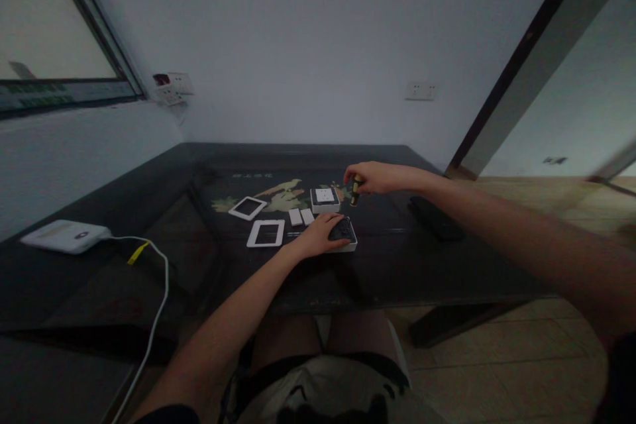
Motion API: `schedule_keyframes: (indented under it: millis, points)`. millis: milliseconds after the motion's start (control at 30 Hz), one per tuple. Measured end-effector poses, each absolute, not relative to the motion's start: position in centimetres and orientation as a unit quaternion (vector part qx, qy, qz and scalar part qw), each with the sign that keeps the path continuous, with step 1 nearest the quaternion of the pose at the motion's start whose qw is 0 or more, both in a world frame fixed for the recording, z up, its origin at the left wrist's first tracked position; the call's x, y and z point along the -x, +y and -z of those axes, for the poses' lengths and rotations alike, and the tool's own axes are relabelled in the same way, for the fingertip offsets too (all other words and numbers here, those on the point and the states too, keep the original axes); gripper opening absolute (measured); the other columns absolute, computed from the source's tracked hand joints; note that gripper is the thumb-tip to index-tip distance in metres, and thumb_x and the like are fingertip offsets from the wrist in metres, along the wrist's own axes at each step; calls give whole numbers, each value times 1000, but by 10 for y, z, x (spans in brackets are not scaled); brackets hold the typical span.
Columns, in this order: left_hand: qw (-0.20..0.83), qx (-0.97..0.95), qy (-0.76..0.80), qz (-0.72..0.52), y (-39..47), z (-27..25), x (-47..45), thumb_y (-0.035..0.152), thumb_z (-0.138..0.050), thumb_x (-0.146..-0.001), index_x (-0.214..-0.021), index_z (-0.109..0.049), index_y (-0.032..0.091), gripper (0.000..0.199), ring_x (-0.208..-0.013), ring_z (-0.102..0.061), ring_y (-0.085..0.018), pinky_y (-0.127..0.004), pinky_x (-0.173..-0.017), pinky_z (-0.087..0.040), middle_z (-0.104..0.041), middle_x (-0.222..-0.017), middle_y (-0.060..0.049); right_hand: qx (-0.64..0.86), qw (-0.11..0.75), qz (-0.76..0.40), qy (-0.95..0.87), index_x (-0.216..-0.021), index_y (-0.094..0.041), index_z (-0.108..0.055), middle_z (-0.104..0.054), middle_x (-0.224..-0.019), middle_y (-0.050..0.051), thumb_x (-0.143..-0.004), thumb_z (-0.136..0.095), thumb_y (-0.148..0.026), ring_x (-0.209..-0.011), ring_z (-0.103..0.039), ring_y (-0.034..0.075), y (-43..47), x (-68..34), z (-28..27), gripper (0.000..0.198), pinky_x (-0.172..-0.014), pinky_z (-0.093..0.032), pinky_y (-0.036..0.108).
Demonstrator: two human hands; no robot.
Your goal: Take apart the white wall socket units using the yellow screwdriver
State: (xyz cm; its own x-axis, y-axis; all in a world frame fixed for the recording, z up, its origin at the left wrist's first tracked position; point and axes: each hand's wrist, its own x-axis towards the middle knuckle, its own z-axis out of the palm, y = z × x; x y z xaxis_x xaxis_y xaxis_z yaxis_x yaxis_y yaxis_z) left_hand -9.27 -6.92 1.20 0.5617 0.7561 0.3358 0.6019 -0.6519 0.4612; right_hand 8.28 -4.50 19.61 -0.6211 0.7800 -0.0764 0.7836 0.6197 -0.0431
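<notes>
My left hand is closed around a white-sided electrical wall box with a dark top, pressing it to the table. Behind it sits a wall socket with a white face, in a white box of its own. My right hand grips a short screwdriver with a yellow and black handle, held above the table to the right of the socket. Its tip is too small to make out. Left of my left hand lie two small white plates and two white frames, one nearer and one farther.
The dark table has a painted bird and flower pattern. A dark flat object lies at the right. On the left, a white device trails a white cable over the front edge. Wall outlets are behind the table.
</notes>
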Motion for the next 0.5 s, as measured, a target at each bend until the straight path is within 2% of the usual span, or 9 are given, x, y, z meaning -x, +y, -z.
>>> schedule_keyframes:
  millis: [100, 167, 233, 333, 400, 500]
  points:
    - [143, -873, 391, -255, -69, -12, 92, 49, -66, -79, -134, -47, 14, 67, -127, -44, -30, -44, -110, -32, -49, -135, -17, -443, 48, -8, 895, -112, -13, -59, -67, -102, 14, -83, -60, -26, -82, -63, 23, -51, -83, -198, 33, -65, -43, 33]
    - [143, -872, 394, -255, -69, -13, 92, 48, -66, -79, -134, -47, 14, 67, -127, -44, -30, -45, -110, -32, -49, -135, -17, -470, 40, -90, 877, -107, -12, -61, -66, -104, 18, -89, -53, -41, -86, -63, 28, -56, -82, -193, 35, -65, -42, 36]
    - [147, -870, 394, -258, -69, -13, 93, 49, -64, -80, -135, -46, 15, 67, -127, -43, -30, -44, -110, -33, -48, -136, -17, -490, 28, -139, 860, -104, -14, -61, -66, -103, 19, -93, -44, -45, -86, -63, 30, -60, -82, -188, 38, -63, -41, 37]
    - [151, -871, 386, -263, -69, -11, 94, 50, -63, -81, -135, -46, 16, 66, -128, -43, -29, -43, -110, -33, -47, -137, -15, -475, 11, -114, 873, -103, -16, -61, -66, -102, 15, -93, -45, -34, -86, -62, 26, -58, -84, -186, 26, -65, -42, 35]
    - [148, -874, 383, -260, -68, -11, 94, 50, -63, -81, -135, -46, 15, 66, -128, -43, -29, -42, -110, -33, -47, -137, -15, -441, 15, -55, 896, -103, -16, -60, -64, -104, 12, -87, -51, -22, -89, -61, 23, -53, -87, -190, 19, -70, -42, 33]
    - [146, -873, 392, -251, -69, -11, 93, 50, -63, -81, -135, -46, 14, 67, -128, -43, -29, -42, -110, -32, -47, -137, -16, -404, 17, 11, 914, -107, -14, -58, -63, -106, 11, -78, -61, -14, -91, -58, 20, -48, -89, -195, 29, -74, -43, 30]
